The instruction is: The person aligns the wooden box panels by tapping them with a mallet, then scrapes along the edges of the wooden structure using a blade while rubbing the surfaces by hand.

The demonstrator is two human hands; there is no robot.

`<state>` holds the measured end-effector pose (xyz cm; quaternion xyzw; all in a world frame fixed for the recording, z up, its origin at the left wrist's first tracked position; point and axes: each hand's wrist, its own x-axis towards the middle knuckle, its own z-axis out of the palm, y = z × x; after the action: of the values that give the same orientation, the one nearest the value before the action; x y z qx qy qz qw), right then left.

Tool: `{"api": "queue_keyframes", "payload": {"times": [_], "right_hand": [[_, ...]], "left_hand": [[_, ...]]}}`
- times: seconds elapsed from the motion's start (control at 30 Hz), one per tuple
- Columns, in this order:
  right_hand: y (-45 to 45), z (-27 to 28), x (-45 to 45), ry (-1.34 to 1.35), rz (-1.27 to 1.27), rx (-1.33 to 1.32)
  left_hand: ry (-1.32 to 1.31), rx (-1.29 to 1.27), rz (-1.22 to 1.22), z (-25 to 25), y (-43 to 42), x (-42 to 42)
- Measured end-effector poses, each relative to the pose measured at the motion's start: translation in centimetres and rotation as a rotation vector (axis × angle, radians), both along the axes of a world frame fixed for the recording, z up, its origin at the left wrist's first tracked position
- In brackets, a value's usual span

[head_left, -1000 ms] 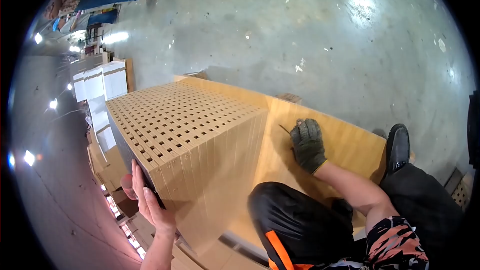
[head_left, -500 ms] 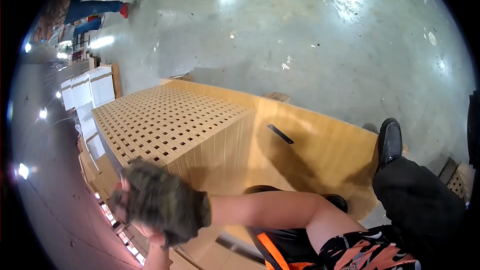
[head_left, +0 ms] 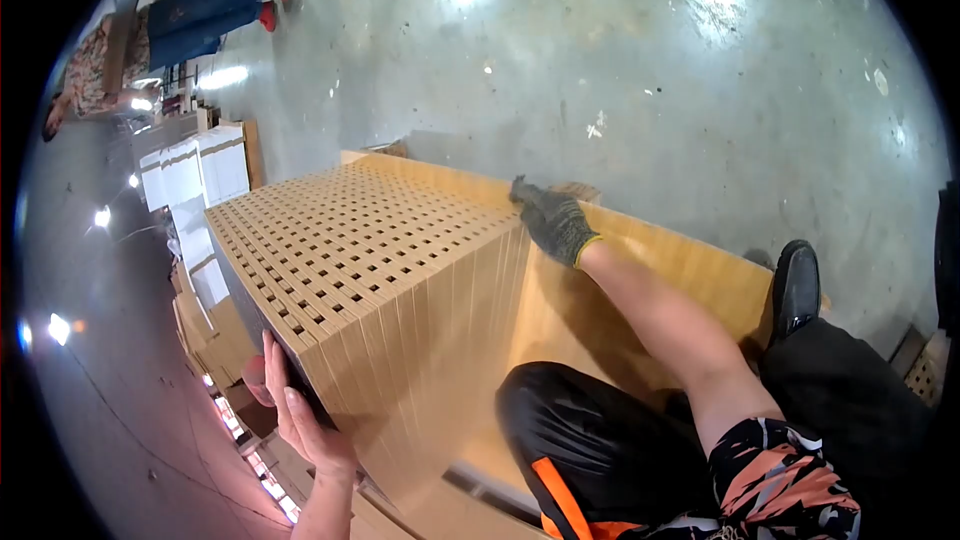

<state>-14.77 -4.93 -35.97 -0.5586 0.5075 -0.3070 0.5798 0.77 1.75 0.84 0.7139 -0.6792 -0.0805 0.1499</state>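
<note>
A stack of tan slatted pieces (head_left: 430,340), its top face dotted with small square holes, stands on its side in the middle. My bare left hand (head_left: 303,410) lies with fingers stretched along the dark panel at the stack's lower left edge. A rounded reddish thing beside its fingers is unclear. My gloved right hand (head_left: 556,224) is at the stack's far right corner, where it meets a yellowish wooden board (head_left: 690,262). Its fingers are bunched at the corner, and what they hold is too small to make out.
A black shoe (head_left: 796,290) stands by the board's right end, and my bent knee (head_left: 570,410) is close to the stack. White-wrapped boxes (head_left: 222,168) and cartons stand at the left. Another person (head_left: 200,22) is at the upper left.
My right hand went from the board over to my left hand, then back to the stack's far corner. The dark flat strip seen lying on the board earlier is no longer visible there.
</note>
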Motion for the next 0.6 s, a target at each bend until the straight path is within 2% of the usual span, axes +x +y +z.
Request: {"api": "queue_keyframes", "payload": {"times": [0.03,0.07,0.17,0.2,0.23,0.3,0.4,0.47,0.5,0.57,0.6], "right_hand": [[-0.7,-0.5,-0.2,0.027,0.119,-0.016],[0.0,-1.9,0.7,-0.023,0.041,-0.088],[-5.1,4.9,-5.8,-0.433,0.082,0.679],[-5.1,1.5,-4.9,-0.259,-0.077,0.256],[-5.2,2.8,-6.0,-0.238,-0.196,0.24],[-5.0,-0.2,-3.8,-0.543,-0.324,0.256],[-2.7,-3.5,-1.4,0.144,0.089,-0.339],[-1.3,-1.2,-1.0,-0.036,0.153,-0.146],[-1.9,2.6,-3.0,-0.233,0.317,0.07],[-1.4,1.0,-3.3,-1.041,-0.035,0.099],[-1.8,2.6,-4.2,-1.152,-0.19,0.272]], "left_hand": [[0.032,-0.011,0.019,-0.2,-0.2,-0.1],[-0.034,-0.001,-0.005,0.0,-0.1,0.2],[-0.085,0.007,-0.046,0.1,-0.2,0.4],[-0.08,0.012,-0.037,0.1,0.0,0.3],[-0.075,0.016,-0.03,0.1,-0.1,0.1],[-0.06,0.001,-0.024,-0.1,-0.4,-0.1],[-0.062,0.008,-0.022,-0.1,-0.1,0.2],[-0.084,0.011,-0.029,-0.1,-0.1,0.3],[-0.077,0.013,-0.032,-0.1,-0.2,0.2],[-0.064,0.019,-0.032,0.0,-0.2,-0.1],[-0.058,0.015,-0.025,-0.1,-0.1,0.0]]}}
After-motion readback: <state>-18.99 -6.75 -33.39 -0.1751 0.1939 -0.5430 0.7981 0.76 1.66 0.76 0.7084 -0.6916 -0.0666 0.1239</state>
